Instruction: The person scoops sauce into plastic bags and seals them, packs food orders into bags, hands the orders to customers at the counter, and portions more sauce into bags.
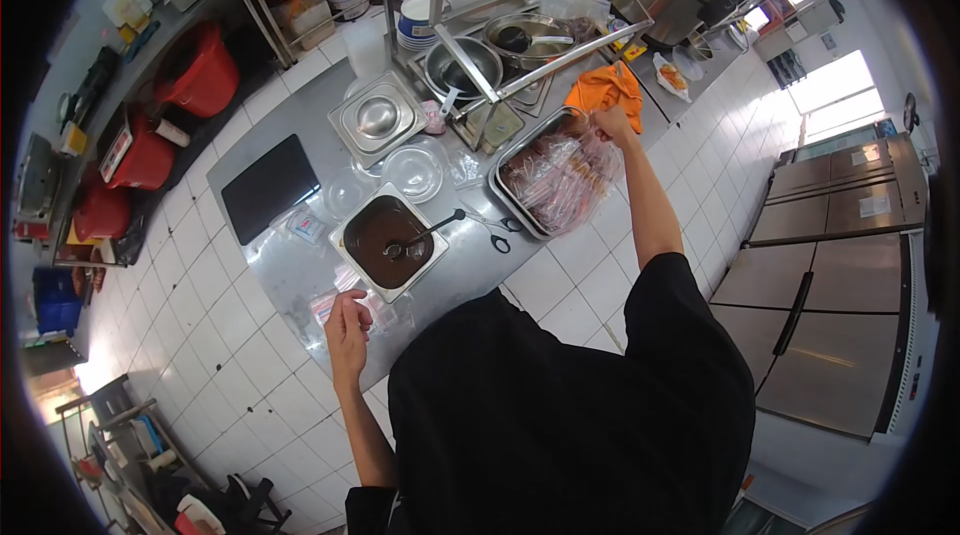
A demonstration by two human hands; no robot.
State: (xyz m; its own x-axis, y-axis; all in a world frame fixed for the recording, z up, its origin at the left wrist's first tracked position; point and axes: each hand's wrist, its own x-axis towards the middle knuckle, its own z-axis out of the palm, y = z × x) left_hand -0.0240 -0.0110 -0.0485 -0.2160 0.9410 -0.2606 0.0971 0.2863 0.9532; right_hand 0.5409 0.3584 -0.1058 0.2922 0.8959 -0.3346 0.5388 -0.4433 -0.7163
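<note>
My right hand (613, 122) is closed at the far right corner of a metal tray (497, 190), gripping clear plastic bags (565, 175) with reddish-brown contents that fill it. An orange cloth (603, 93) lies just beyond that hand. My left hand (348, 331) hovers by the table's near left edge, fingers loosely bent, holding nothing that I can see. Close to it lie small plastic packets (325, 307). Between my hands stands a square metal pan (343, 240) of dark brown sauce (380, 250), with a black-handled ladle (440, 226) resting in it. Scissors (501, 244) lie beside the pan.
A dark tablet-like slab (270, 188) lies on the left of the steel table (270, 270). Clear round lids (415, 172) and a lidded steel container (376, 118) sit behind the pan. A metal rack (480, 82) with bowls (463, 68) rises at the back. Steel refrigerators (830, 285) stand right.
</note>
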